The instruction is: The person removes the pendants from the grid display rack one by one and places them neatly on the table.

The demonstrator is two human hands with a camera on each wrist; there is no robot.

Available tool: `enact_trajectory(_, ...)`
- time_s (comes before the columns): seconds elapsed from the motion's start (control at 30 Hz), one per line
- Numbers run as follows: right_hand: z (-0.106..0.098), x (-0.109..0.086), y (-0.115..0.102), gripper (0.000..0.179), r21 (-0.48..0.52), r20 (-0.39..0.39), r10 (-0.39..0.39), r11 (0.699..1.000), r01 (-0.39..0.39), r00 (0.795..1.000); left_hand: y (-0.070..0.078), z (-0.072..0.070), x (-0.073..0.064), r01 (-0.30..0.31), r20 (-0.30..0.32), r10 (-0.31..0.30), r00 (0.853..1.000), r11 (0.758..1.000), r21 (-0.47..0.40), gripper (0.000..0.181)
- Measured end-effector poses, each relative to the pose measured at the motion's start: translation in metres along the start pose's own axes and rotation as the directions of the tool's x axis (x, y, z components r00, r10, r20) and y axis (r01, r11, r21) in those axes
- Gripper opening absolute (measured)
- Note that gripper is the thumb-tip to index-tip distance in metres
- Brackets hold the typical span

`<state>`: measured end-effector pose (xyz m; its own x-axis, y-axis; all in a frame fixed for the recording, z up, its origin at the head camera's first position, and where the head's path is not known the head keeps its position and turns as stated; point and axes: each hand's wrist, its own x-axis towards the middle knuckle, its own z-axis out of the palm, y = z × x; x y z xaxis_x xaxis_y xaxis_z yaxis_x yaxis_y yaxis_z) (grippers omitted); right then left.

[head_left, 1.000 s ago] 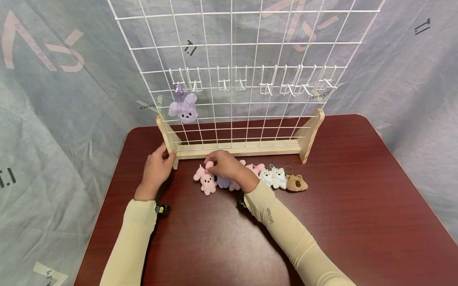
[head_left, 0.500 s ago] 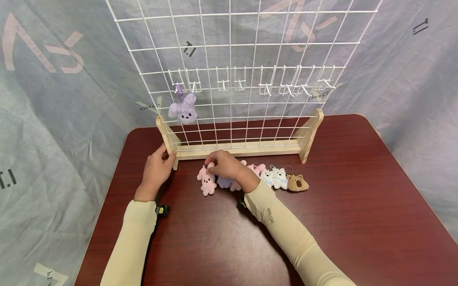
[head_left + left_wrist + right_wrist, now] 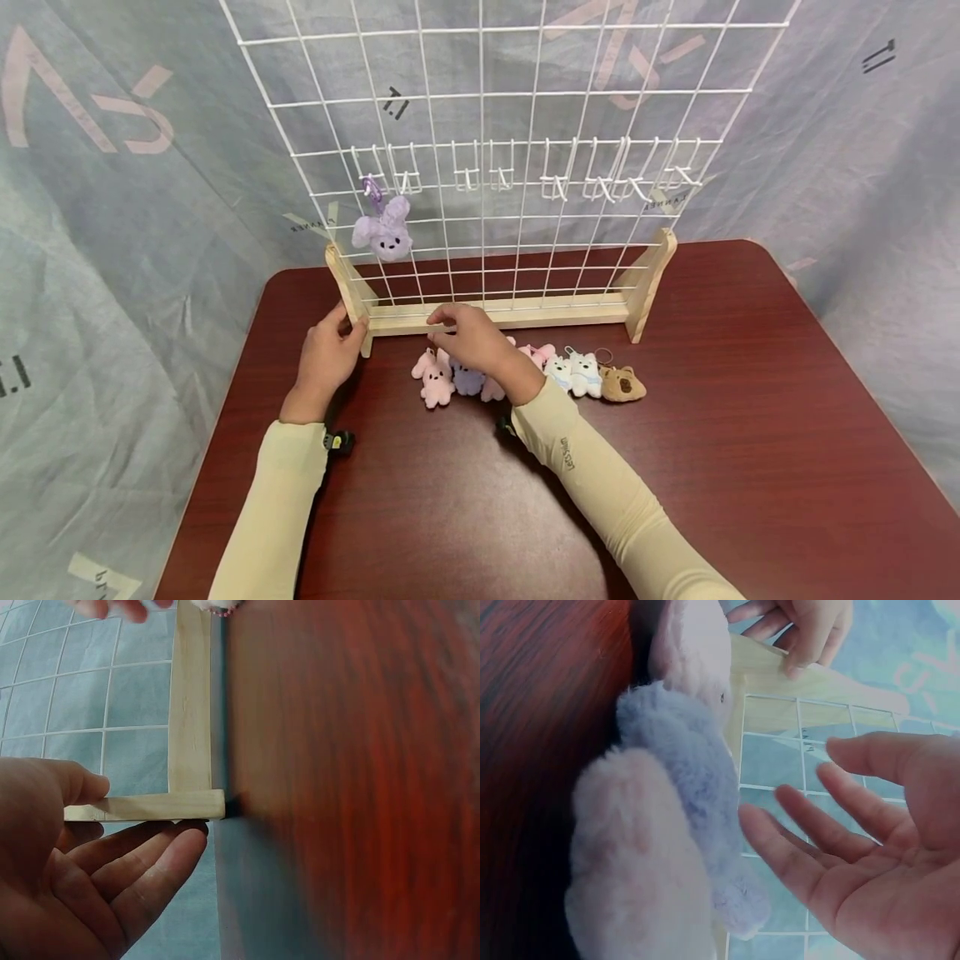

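My left hand [image 3: 328, 357] grips the left wooden foot [image 3: 350, 292] of a white wire grid rack; in the left wrist view the thumb lies on one side and the fingers on the other. My right hand [image 3: 477, 340] hovers over a row of plush keychains, its fingers loosely spread and holding nothing. Nearest below it lie a pink bunny plush [image 3: 436, 385] and a purple plush [image 3: 468, 381]. Another pink plush [image 3: 634, 862] is close up in the right wrist view, partly hidden by the hand in the head view. A lavender bunny plush [image 3: 387, 239] hangs from the leftmost hook.
Further right in the row lie a pink plush [image 3: 542, 353], two white bear plushes [image 3: 585, 377] and a brown plush [image 3: 622, 385]. Several white hooks [image 3: 555, 185] line the grid. A wooden crossbar [image 3: 540, 317] runs behind the row on the red-brown table [image 3: 720, 400].
My right hand has let go of the leftmost pink bunny and lifted slightly away towards the grid. That bunny has shifted a little right, closer to the purple plush. My left hand stays put.
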<state>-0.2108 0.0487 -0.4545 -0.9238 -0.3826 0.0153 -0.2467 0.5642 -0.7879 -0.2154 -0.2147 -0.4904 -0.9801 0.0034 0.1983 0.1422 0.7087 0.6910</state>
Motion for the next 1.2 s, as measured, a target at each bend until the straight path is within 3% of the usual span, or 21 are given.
enact_trajectory(0.23, 0.0, 0.001, -0.005, 0.039, 0.166, -0.096, -0.084, 0.981, 0.099, 0.992, -0.002, 0.0, 0.001, 0.003, 0.004, -0.003, 1.0, 1.0, 0.002, 0.048)
enact_trajectory(0.5, 0.0, 0.007, -0.013, 0.046, 0.31, -0.201, -0.139, 0.93, 0.198, 0.97, -0.002, 0.003, 0.0, -0.001, -0.014, 0.001, 1.0, 1.0, 0.012, 0.045)
enact_trajectory(0.67, -0.002, 0.011, -0.021, 0.052, 0.458, -0.216, -0.153, 0.856, 0.238, 0.964, -0.001, 0.003, -0.001, -0.008, -0.024, 0.008, 1.0, 1.0, 0.012, 0.044)
enact_trajectory(0.93, -0.006, 0.024, -0.045, 0.052, 0.685, -0.223, -0.15, 0.679, 0.264, 0.963, -0.002, 0.003, 0.001, 0.004, -0.023, -0.004, 1.0, 1.0, 0.026, 0.044)
enact_trajectory(1.07, -0.007, 0.028, -0.054, 0.059, 0.739, -0.233, -0.11, 0.626, 0.249, 0.966, -0.003, 0.003, 0.002, 0.007, -0.021, -0.007, 1.0, 1.0, 0.024, 0.043)
enact_trajectory(1.2, -0.008, 0.028, -0.058, 0.063, 0.756, -0.22, -0.1, 0.611, 0.235, 0.97, -0.003, 0.003, 0.003, 0.007, -0.027, -0.007, 1.0, 1.0, 0.02, 0.041)
